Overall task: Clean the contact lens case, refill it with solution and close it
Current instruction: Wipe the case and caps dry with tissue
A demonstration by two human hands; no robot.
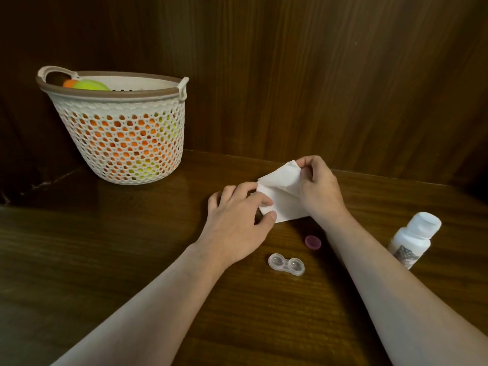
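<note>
— Where's the lens case (286, 264)?
— Open on the surface (105, 247), purple cap (313, 241) just behind.
— And beyond the case?
— Left hand (235, 220) and right hand (319, 188) each grip the white tissue (282, 191).

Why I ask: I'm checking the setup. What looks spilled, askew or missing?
Nothing spilled. The contact lens case lies open with only one purple cap visible beside it; a second cap isn't in sight. The solution bottle stands capped.

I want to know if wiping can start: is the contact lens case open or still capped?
Open. The contact lens case lies on the table with both clear wells uncovered; one purple cap lies apart beside it.
</note>
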